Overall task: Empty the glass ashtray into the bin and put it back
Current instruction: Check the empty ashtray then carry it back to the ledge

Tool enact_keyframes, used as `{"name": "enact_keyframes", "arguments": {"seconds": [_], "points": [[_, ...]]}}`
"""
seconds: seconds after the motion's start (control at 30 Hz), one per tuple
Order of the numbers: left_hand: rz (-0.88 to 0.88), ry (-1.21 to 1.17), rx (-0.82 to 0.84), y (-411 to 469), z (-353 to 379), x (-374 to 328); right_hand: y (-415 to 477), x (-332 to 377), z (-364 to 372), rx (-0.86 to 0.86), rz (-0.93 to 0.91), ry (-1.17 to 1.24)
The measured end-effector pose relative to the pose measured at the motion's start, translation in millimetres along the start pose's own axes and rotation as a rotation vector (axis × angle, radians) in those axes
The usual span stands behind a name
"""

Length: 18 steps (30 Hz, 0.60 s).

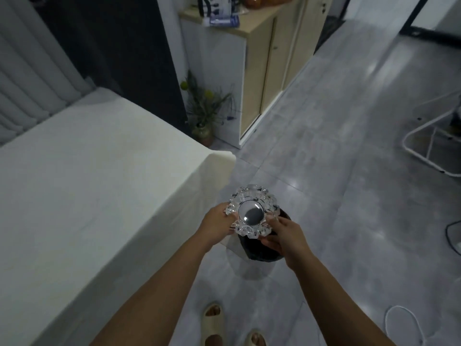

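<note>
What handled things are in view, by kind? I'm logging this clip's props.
Glass ashtray: 1, held by left hand and right hand
Black bin: 1
Hands: 2
Total: 4

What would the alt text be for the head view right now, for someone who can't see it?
Both hands, left hand and right hand, hold a cut-glass ashtray by its rim above a dark-lined bin on the grey tiled floor. A white-covered table fills the left; a wooden cabinet and a potted plant stand behind.

Bare forearms (159, 283); seemingly beige sandals (214, 323).
</note>
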<state>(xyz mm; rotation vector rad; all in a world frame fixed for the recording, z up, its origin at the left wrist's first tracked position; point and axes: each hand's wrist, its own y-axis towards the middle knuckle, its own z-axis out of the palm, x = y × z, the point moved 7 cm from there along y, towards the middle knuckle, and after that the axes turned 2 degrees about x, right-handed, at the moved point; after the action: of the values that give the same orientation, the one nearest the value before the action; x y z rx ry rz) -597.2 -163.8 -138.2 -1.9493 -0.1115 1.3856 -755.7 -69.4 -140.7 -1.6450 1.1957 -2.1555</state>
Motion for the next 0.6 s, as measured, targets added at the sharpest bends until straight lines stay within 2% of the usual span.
{"name": "enact_keyframes", "arguments": {"seconds": [0.27,0.6], "points": [[0.007,-0.219,-0.244,-101.8,-80.8,34.7,-51.3,2.5,91.5,0.216,-0.033,-0.199],[-0.01,-0.472,-0.53,-221.3,-199.0,112.7,-103.2,-38.9,251.4,0.517,-0.029,-0.479]]}}
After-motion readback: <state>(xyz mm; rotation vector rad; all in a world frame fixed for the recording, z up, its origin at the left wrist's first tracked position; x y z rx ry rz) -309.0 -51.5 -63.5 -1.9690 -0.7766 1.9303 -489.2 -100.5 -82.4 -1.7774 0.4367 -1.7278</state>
